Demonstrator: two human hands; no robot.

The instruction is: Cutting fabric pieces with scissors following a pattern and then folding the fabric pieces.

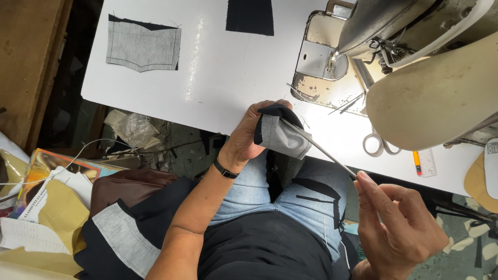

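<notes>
Sewing workshop, sewing machine (415,57), fabric pieces (143,45)

One view only. Camera on head, looks steeply down over lap. Hands (321,181) close, low in picture. White surface (228,78) and sewing machine (415,62) fill top.

**Thin rod pushed into a fabric piece at the sewing bench**

The left hand (248,136) grips a small grey and black fabric piece (280,132) above the lap. The right hand (397,228) pinches a thin metal rod (321,150) whose far tip enters the fabric. On the white bench (228,72) lie scissors (377,142), a grey pocket piece (142,46) far left, and a sewing machine (415,62) at right.
</notes>
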